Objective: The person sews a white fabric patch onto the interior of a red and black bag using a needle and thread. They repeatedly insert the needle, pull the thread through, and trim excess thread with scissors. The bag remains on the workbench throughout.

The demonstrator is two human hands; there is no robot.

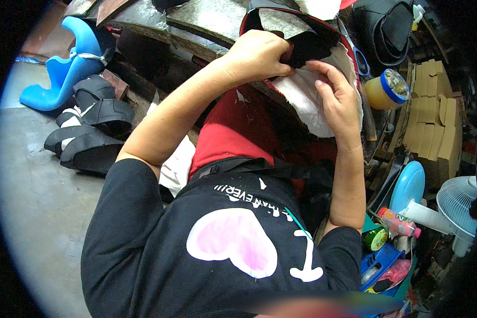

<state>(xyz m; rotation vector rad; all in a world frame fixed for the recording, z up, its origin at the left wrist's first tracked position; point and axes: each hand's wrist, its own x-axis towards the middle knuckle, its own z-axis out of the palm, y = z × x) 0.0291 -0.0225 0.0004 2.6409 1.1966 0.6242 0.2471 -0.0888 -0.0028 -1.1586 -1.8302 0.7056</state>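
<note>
Above my red-clad lap lies a black piece with a white lining [302, 106] and a red edge, at the front of the worktable [206, 33]. My left hand [259, 55] is closed, its thumb and forefinger pinching at the inner edge of the black piece. On the lining's right side, my right hand [338, 98] touches the cloth with curved fingers, the thumb apart from the forefinger. The fingertips of both hands are close together. Scissors with a blue handle [361, 61] lie just right of the piece. Whether a small item sits in the left pinch is hidden.
Right of the hands stands a blue-lidded jar [382, 93] of yellowish contents. Farther right are cardboard boxes [433, 119], a white fan [457, 204], a pink bottle [399, 222] and a blue basket [379, 265]. Black lined pieces [98, 124] and a curved blue plastic object [69, 69] lie left.
</note>
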